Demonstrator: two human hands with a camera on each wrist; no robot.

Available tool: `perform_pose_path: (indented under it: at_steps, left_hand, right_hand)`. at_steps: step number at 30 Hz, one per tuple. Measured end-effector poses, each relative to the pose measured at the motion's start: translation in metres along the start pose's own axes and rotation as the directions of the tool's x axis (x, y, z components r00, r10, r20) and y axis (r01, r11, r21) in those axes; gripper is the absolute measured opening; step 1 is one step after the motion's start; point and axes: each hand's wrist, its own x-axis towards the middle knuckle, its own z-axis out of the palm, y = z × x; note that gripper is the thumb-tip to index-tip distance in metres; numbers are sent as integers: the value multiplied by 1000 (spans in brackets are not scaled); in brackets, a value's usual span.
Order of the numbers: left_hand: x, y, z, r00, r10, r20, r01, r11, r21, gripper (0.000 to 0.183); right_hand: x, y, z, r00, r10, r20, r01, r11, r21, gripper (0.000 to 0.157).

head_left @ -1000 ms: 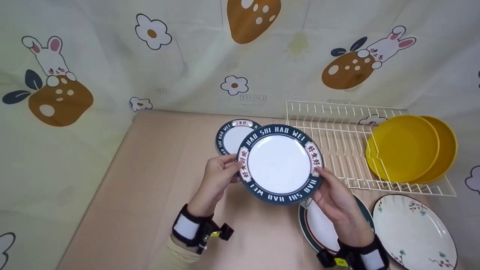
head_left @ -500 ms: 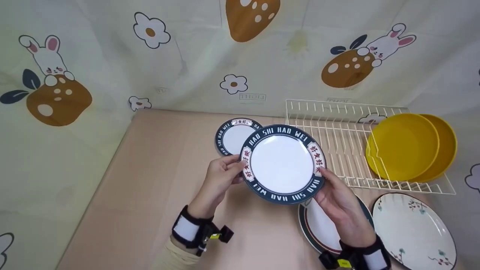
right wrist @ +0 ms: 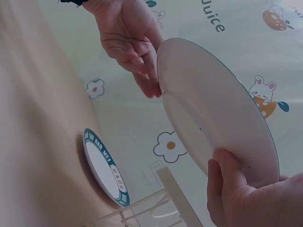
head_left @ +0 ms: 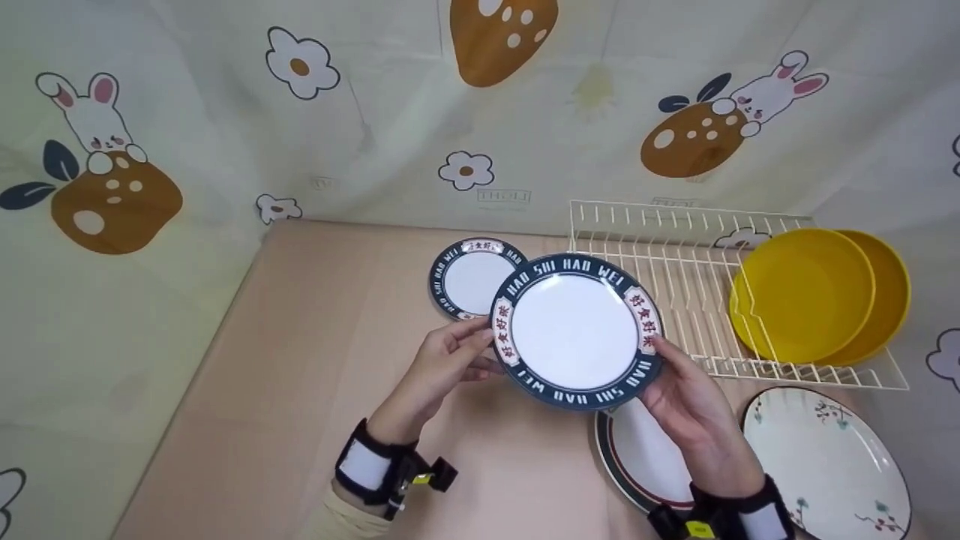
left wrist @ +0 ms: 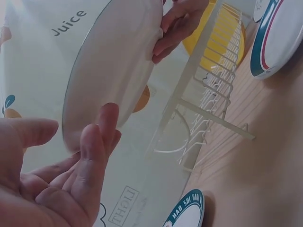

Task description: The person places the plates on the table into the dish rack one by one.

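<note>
Under soft, muted light, glints mark the held plate (head_left: 576, 331).

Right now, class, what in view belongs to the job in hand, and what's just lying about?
Job in hand:
round white plate with dark green lettered rim
left hand at its edge
right hand gripping it

Seemingly lying about:
similar lettered plate beyond it
two round yellow plates
white wire rack
white plate with green-and-red rim
white flower-sprigged plate
</note>
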Motion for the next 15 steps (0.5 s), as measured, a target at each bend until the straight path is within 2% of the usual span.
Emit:
perform_pose_path:
  at_steps: [5,15]
  left_hand:
    - [-1,-4,-6,1000,-2,20,1,999,54,43]
    - [-6,-17,-18,999,-28,-17,29,995,95,47]
  right_hand:
    - [-3,-8,-5,999,-30,9,30,999,27,34]
    - [-16,-36,-17,995,-92,45,85,987,139,30]
